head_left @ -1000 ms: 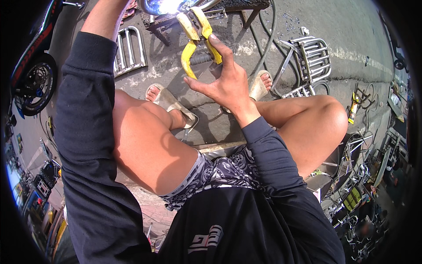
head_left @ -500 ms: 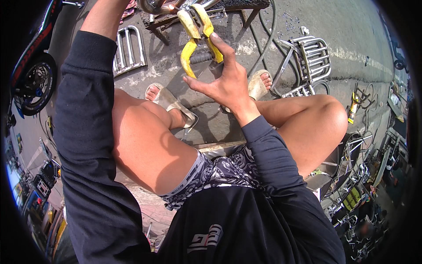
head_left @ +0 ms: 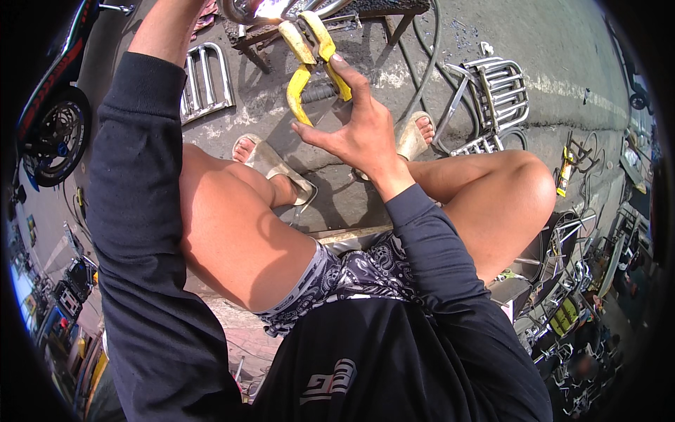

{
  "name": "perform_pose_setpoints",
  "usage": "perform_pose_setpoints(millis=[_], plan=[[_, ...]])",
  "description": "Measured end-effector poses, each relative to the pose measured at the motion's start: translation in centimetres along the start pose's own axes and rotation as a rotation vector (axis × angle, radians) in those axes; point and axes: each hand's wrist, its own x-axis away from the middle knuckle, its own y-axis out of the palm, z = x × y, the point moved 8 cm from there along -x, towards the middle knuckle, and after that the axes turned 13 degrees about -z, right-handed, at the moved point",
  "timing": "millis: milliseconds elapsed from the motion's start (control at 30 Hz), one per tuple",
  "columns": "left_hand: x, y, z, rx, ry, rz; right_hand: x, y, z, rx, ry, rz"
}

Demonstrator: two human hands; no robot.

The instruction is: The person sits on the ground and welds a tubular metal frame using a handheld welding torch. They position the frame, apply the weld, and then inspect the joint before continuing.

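My right hand (head_left: 365,133) is raised in front of me and grips the two yellow handles of a clamp-like tool (head_left: 309,67), with the thumb on the lower handle and the fingers on the upper one. The tool's jaws point up at a curved metal tube (head_left: 235,10) by the top edge, where a bright glare (head_left: 271,8) shows. My left forearm (head_left: 165,32) reaches up toward the same spot; its hand is cut off by the top edge. I sit with bare knees apart and sandalled feet (head_left: 271,162) on the concrete.
Chrome wire racks lie on the ground at left (head_left: 204,81) and right (head_left: 503,88). A dark low stand (head_left: 383,10) and a hose (head_left: 430,63) are ahead. A motorcycle wheel (head_left: 60,133) is at far left, piled metal parts (head_left: 576,281) at right.
My right hand and the yellow-handled tool have shifted only slightly. The glare at the tube faded half a second ago and is bright again now.
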Motion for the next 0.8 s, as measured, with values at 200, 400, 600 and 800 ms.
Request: perform_pose_setpoints(millis=[200,400,600,800], plan=[[0.5,-0.1,0.1,0.003,0.091,0.062,0.0,0.0,-0.1,0.017,0.002,-0.005],[0.2,0.1,-0.2,0.027,-0.037,-0.023,0.0,0.0,0.1,0.018,0.01,-0.007],[1.0,-0.5,0.7,-0.011,0.061,0.042,-0.1,0.1,0.2,-0.007,0.009,-0.005],[0.4,0.2,0.3,0.2,0.082,-0.004,0.5,-1.4,-1.0,-0.085,-0.004,0.095]])
